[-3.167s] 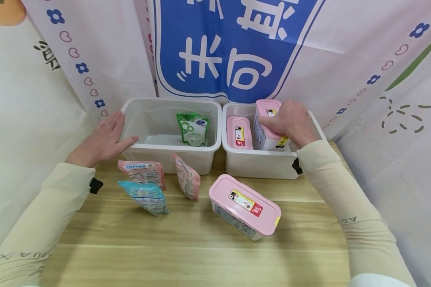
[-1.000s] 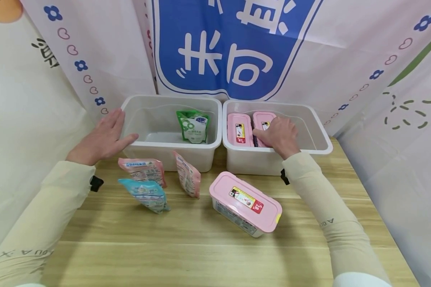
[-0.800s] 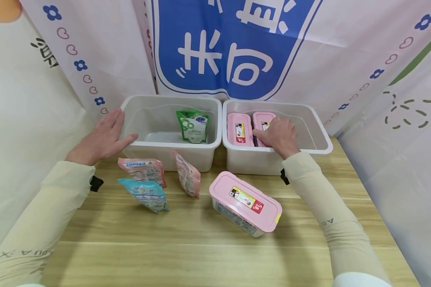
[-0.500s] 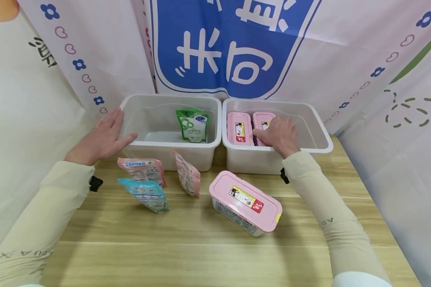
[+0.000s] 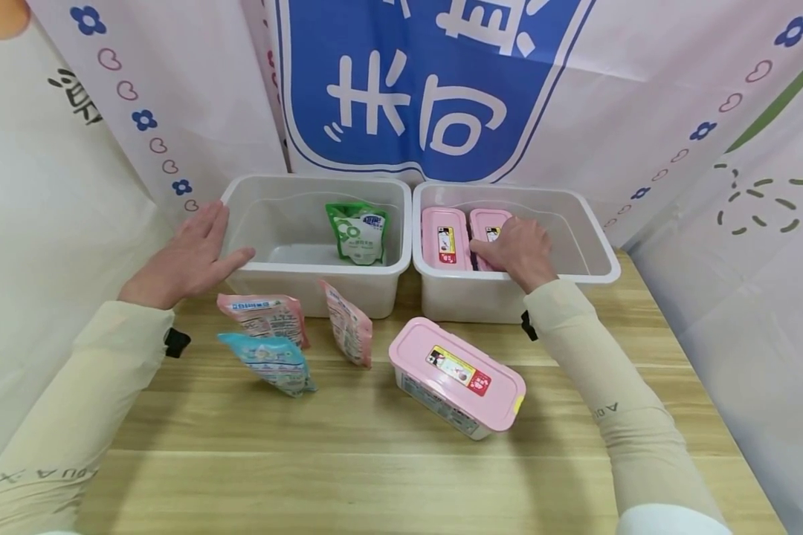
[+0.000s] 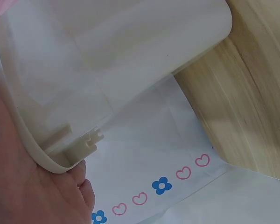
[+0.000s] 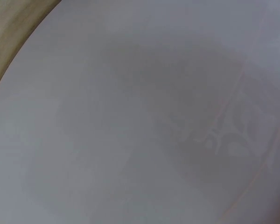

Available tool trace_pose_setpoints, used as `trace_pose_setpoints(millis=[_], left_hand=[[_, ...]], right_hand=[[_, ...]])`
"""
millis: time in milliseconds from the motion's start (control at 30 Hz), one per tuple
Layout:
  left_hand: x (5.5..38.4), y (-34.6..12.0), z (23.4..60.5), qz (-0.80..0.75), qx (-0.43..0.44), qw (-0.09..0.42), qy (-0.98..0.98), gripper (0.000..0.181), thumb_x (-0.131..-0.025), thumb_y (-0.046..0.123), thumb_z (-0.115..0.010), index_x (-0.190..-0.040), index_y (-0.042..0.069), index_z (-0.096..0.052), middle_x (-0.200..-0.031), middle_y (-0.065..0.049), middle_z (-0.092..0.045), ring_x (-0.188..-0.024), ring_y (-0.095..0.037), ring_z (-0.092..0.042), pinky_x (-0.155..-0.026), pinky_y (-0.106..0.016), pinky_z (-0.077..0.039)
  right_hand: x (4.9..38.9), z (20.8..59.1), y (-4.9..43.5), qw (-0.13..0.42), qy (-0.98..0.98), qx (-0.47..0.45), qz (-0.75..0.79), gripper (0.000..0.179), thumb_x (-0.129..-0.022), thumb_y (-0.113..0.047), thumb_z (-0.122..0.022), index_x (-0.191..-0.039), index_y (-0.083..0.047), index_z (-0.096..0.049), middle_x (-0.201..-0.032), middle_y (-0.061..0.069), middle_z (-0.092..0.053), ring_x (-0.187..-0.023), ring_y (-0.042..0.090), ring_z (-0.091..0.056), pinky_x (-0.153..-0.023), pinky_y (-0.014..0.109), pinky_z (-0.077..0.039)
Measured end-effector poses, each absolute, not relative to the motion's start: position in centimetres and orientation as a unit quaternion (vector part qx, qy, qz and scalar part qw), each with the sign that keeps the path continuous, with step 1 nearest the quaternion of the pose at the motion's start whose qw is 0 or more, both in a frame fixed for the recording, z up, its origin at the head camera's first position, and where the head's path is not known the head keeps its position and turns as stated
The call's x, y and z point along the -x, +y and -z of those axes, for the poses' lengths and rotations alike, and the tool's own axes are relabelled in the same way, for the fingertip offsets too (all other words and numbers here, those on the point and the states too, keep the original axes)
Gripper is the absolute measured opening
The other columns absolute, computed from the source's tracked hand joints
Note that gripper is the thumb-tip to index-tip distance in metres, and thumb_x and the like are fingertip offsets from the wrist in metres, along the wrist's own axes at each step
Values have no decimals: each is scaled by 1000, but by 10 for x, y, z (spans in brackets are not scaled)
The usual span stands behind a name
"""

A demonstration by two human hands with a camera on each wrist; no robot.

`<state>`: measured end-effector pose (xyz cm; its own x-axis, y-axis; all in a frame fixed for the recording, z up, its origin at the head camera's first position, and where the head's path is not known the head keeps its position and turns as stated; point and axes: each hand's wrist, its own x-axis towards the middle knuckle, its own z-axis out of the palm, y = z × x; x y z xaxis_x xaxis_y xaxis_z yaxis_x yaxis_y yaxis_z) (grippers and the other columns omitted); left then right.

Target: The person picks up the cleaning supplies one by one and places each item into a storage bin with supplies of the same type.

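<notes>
In the right white plastic bin [image 5: 592, 230] two pink-lidded boxes stand side by side. My right hand [image 5: 520, 253] grips the right-hand box [image 5: 490, 221], its thumb at the gap between the two; the fingertips are hidden. The left-hand box [image 5: 445, 236] is untouched by the hand. My left hand [image 5: 182, 260] rests on the left rim of the left bin [image 5: 311, 269], fingers extended; the left wrist view shows the palm against that rim [image 6: 42, 161]. A green and white pouch [image 5: 360, 234] stands inside this bin. The right wrist view shows mostly the bin's pale wall [image 7: 130, 116].
A third pink-lidded box [image 5: 456, 375] lies angled on the wooden table [image 5: 348, 475] before the right bin. Two pink pouches, one on the left [image 5: 268, 316] and one nearer the middle [image 5: 349, 327], stand near a blue pouch [image 5: 271, 364]. Printed cloth [image 5: 348, 96] hangs behind the bins.
Since the oldest frame, my right hand has lowered the tilted box into the right bin, beside the other. Over the last second both hands have stayed put; the view has shifted slightly.
</notes>
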<state>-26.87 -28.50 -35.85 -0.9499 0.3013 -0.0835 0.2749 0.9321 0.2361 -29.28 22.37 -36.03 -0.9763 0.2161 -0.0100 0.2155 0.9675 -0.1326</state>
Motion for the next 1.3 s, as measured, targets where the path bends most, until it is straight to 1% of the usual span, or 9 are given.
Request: trace_pose_setpoints(millis=[167, 300, 467, 733, 933, 1067, 1200, 1300], left_hand=[[269, -286, 358, -109, -147, 55, 982, 98, -107, 63, -33, -165, -1, 13, -175, -24, 19, -163, -48, 10, -132, -68, -2], [268, -286, 358, -106, -144, 55, 982, 98, -107, 63, -33, -165, -1, 13, -174, -23, 19, -163, -48, 9, -132, -68, -1], [268, -284, 356, -107, -143, 54, 982, 98, -107, 63, -33, -165, -1, 13, -175, -23, 19, -163, -48, 9, -132, -68, -1], [266, -285, 357, -103, -139, 62, 983, 99, -107, 65, -33, -166, 0, 13, -174, -21, 21, -163, -48, 10, -131, -69, -3], [264, -285, 357, -99, -141, 65, 983, 99, -107, 65, -32, -165, -1, 13, -174, -21, 23, -163, -49, 10, -131, -69, -2], [264, -284, 358, -97, -140, 64, 983, 99, -107, 65, -32, -165, -1, 13, -174, -22, 20, -163, -49, 9, -131, -69, -2], [264, -283, 357, -98, -138, 64, 984, 99, -107, 65, -32, -165, 0, 13, -175, -23, 19, -163, -48, 9, -131, -69, -1], [264, -283, 356, -98, -138, 63, 984, 99, -107, 65, -32, -165, 0, 13, -175, -23, 20, -163, -48, 10, -131, -69, -1]], right_hand=[[293, 360, 223, -3, -992, 107, -73, 72, -88, -70, -63, -101, 1, -65, -83, 15, -65, -72, 28, -63, -53, 28, -40], [293, 361, 222, -13, -990, 112, -82, 71, -87, -70, -64, -102, 0, -64, -84, 15, -66, -72, 27, -63, -52, 28, -41], [293, 360, 223, -13, -990, 114, -82, 73, -86, -71, -66, -103, 0, -63, -83, 15, -66, -70, 27, -63, -51, 27, -40], [289, 359, 223, -37, -989, 121, -82, 78, -86, -71, -68, -114, 1, -62, -84, 14, -66, -71, 26, -64, -52, 27, -40], [287, 355, 222, -56, -988, 120, -79, 77, -87, -71, -68, -113, 0, -62, -86, 14, -65, -73, 26, -63, -54, 27, -41], [286, 353, 223, -71, -987, 123, -75, 78, -86, -72, -68, -114, 0, -62, -86, 13, -62, -75, 25, -62, -55, 28, -41], [285, 349, 225, -75, -986, 123, -83, 77, -86, -74, -67, -110, 0, -62, -82, 11, -60, -71, 23, -60, -54, 27, -40], [282, 345, 228, -73, -983, 123, -112, 72, -87, -71, -69, -108, -2, -64, -79, 10, -62, -69, 23, -60, -55, 27, -40]])
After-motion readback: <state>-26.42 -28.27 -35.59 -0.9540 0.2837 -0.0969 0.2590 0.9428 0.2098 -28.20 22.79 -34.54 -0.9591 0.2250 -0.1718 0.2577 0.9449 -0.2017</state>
